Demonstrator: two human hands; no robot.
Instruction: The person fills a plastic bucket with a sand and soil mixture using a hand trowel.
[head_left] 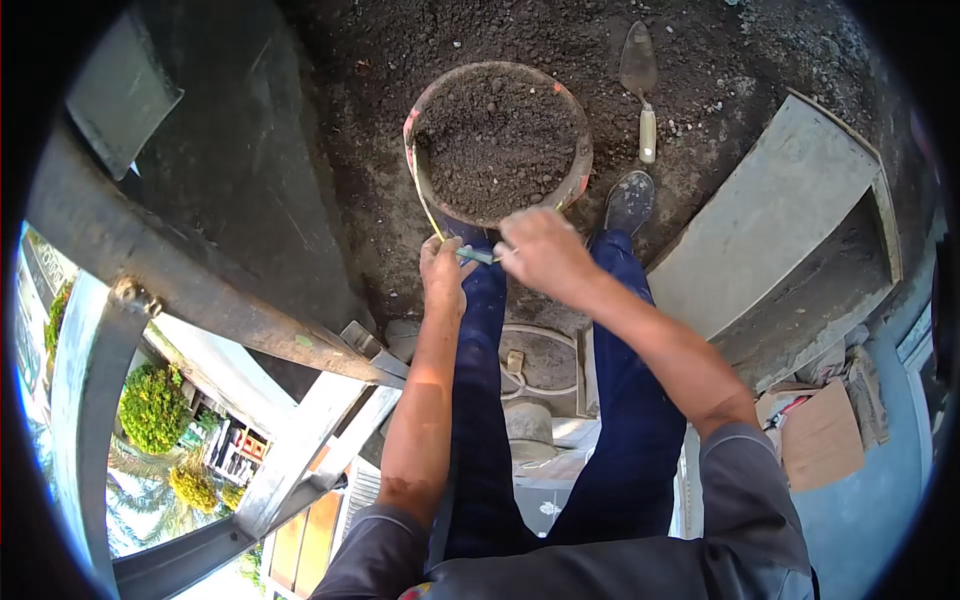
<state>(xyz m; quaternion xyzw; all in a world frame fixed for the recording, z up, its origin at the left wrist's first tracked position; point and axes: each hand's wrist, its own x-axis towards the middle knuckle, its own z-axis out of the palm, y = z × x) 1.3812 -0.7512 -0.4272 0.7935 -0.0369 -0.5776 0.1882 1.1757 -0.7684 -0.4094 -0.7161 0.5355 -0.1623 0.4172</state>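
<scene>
A round bucket (582,170) filled with dark soil (497,140) stands on the ground in front of my legs. A yellow cord (424,203) runs from its left rim to my left hand (441,268), whose fingers are closed on it. A short green sleeve (477,256) lies between my two hands, by the left fingertips. My right hand (545,252), slightly blurred, is curled round the cord just right of the sleeve, at the bucket's near rim. The right fingertips are partly hidden.
A trowel (640,75) lies on the soil to the right of the bucket. Further right is a tilted grey trough (775,215), with cardboard (822,435) below it. A metal frame (200,270) stands at left. My shoe (630,203) is beside the bucket.
</scene>
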